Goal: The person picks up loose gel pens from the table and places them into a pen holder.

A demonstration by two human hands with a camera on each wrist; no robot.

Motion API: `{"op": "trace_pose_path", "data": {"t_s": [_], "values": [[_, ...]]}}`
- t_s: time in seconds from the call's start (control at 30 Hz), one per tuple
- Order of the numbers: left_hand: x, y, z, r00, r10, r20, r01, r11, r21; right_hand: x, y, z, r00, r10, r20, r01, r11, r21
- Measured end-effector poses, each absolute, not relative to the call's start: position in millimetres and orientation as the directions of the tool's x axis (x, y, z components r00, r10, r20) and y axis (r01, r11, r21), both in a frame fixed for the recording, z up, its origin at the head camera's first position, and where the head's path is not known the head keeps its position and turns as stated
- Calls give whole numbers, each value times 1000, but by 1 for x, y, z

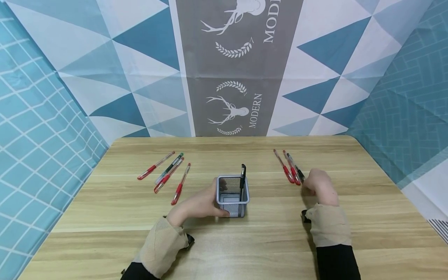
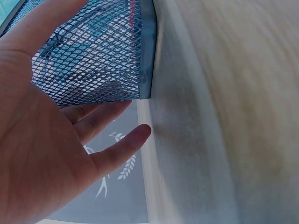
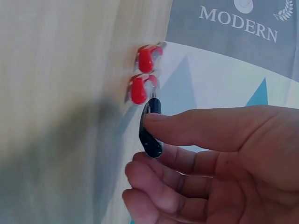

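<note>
A square metal mesh pen holder (image 1: pixel 232 198) stands upright on the table with one black pen (image 1: pixel 243 177) leaning inside it. My left hand (image 1: pixel 203 202) holds the holder from its left side, thumb at the front and fingers round the back; the mesh wall (image 2: pixel 93 51) lies against that hand (image 2: pixel 46 140) in the left wrist view. On the right, my right hand (image 1: pixel 320 186) pinches the capped end of a second black pen (image 1: pixel 295 168). The right wrist view has the thumb on this black pen's cap (image 3: pixel 152 135). Two red pens (image 1: pixel 289 169) lie just left of it.
Left of the holder lie several pens: red ones, such as a red pen (image 1: pixel 180 184), and a green-tipped pen (image 1: pixel 169 168). The wooden table (image 1: pixel 266 241) ends at the back against a patterned cloth (image 1: pixel 231 74).
</note>
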State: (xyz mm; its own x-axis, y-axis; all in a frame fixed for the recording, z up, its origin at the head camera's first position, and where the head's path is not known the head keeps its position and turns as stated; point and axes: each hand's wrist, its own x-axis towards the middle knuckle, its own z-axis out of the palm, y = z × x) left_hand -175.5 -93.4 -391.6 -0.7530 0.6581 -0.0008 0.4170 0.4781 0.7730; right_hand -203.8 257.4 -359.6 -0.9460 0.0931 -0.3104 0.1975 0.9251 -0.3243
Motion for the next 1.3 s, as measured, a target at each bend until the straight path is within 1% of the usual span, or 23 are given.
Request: {"op": "trace_pose_path", "data": {"t_s": [0.13,0.33,0.47,0.63,0.83,1.03,1.3], "values": [[-175,-93,-390,-752,659,5,423,476,771,-204,259,-356,-967,97,-236,170,933,-316],[-175,-93,-390,-753,658,-10,408,479,777,-202,256,-350,-980,166,-106,193,920,-340],[-175,-93,-391,-748,664,-7,409,470,782,-201,254,-348,-977,215,6,199,917,-346],[-176,-93,-391,-748,664,-10,407,470,783,-200,251,-347,-961,246,123,180,900,-397],[-176,-93,-390,-751,661,-11,407,476,780,-200,247,-344,-924,315,219,186,866,-464],[-176,-93,-390,-750,661,-11,411,480,775,-200,244,-341,-857,377,352,167,849,-502],[-175,-92,-390,-753,658,-14,408,484,774,-198,237,-333,-783,428,451,120,816,-566]]}}
